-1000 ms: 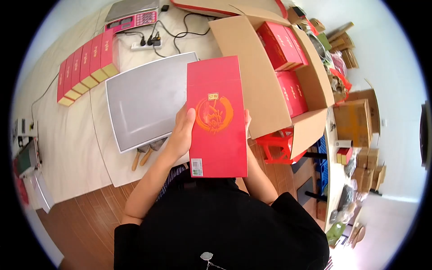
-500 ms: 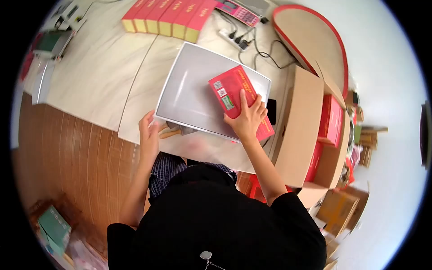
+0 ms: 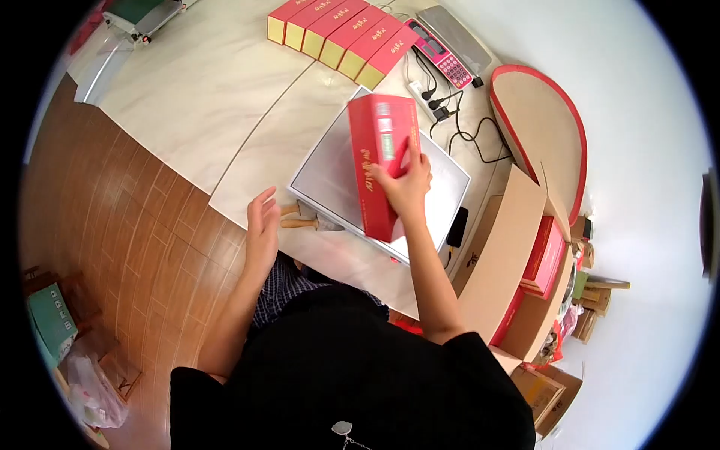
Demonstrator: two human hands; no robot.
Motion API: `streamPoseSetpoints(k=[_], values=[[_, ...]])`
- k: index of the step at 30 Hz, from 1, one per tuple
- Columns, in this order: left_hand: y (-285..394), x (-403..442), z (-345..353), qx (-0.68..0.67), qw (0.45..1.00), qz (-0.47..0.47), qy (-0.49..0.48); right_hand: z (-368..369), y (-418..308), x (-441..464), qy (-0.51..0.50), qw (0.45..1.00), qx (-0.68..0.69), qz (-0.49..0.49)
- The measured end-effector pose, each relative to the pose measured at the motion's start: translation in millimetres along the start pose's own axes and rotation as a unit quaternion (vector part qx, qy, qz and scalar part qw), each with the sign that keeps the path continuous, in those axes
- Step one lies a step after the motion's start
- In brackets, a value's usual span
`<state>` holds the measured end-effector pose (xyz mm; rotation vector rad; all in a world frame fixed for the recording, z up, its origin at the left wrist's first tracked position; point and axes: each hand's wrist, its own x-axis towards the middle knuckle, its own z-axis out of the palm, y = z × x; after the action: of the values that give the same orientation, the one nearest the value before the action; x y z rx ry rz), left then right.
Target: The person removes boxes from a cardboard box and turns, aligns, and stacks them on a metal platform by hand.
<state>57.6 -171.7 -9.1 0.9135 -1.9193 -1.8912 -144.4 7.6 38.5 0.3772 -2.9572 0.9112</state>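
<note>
My right hand (image 3: 406,187) grips a red box (image 3: 369,161) with gold lettering, tilted above a grey tray-like surface with a white rim (image 3: 322,176). Whether the box touches that surface I cannot tell. To the left, my left hand (image 3: 262,223) is empty, its fingers apart, near two wooden-handled tools (image 3: 298,223) at the table's front edge. Several red boxes with yellow ends (image 3: 352,34) stand in a row at the back of the table. On the right, an open carton (image 3: 499,255) holds more red boxes (image 3: 545,255).
A pink scale (image 3: 442,56), a power strip (image 3: 425,101) with black cables and a red-edged board (image 3: 544,127) are at the back right. A black phone-like object (image 3: 457,226) lies beside the grey surface. Bags and a green box (image 3: 51,322) are on the floor at left.
The view has turned rightward. The red box went from both hands into my right hand alone and now shows a narrow side. My left hand let go and moved left.
</note>
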Motion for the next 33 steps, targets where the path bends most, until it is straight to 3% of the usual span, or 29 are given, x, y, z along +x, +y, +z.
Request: streamPoseSetpoints(k=[1,2,3,4,5,6,7,8,9,13,15,17,18,20,22,31,33], values=[[4,6,4,-0.033,0.999,0.005,-0.031,-16,-1,-5,-0.087,0.958,0.272,0.032],[9,10,11,-0.066,0.995,0.010,-0.071,-31,-2,-10,-0.150,0.840,0.510,0.107],[19,10,22,-0.067,0.994,0.012,-0.088,-44,7,-24,-0.174,0.740,0.626,0.171],[34,10,34,-0.088,0.981,-0.048,-0.167,-56,14,-35,-0.189,0.621,0.727,0.225],[50,9,45,-0.105,0.958,-0.106,-0.245,-54,22,-42,-0.211,0.531,0.812,0.121],[66,6,55,-0.104,0.952,-0.100,-0.268,-43,43,-46,-0.231,0.454,0.859,0.047],[83,0,64,-0.165,0.915,-0.140,-0.342,-40,51,-56,-0.231,0.409,0.883,0.018],[92,-5,72,-0.218,0.865,-0.183,-0.412,-39,53,-67,-0.210,0.400,0.892,0.028],[85,-8,85,-0.205,0.887,-0.076,-0.406,-40,53,-76,-0.190,0.390,0.900,0.036],[125,-19,102,-0.105,0.885,-0.054,-0.451,-50,61,-92,-0.125,0.408,0.899,0.093],[120,-14,113,-0.085,0.875,-0.045,-0.475,-61,70,-93,-0.089,0.456,0.875,0.136],[121,-3,123,-0.065,0.867,-0.023,-0.494,-86,78,-96,-0.034,0.572,0.801,0.174],[126,3,127,-0.056,0.859,-0.019,-0.509,-102,82,-97,0.007,0.678,0.707,0.201],[140,10,136,-0.017,0.840,-0.009,-0.542,-140,97,-105,0.095,0.802,0.573,0.144],[151,14,148,0.013,0.824,-0.002,-0.566,-185,101,-126,0.212,0.867,0.417,0.171],[185,-2,207,0.072,0.762,0.104,-0.635,-236,108,-195,0.328,0.892,0.260,0.169],[191,-1,213,0.084,0.755,0.205,-0.617,-247,102,-195,0.375,0.906,0.155,0.117]])
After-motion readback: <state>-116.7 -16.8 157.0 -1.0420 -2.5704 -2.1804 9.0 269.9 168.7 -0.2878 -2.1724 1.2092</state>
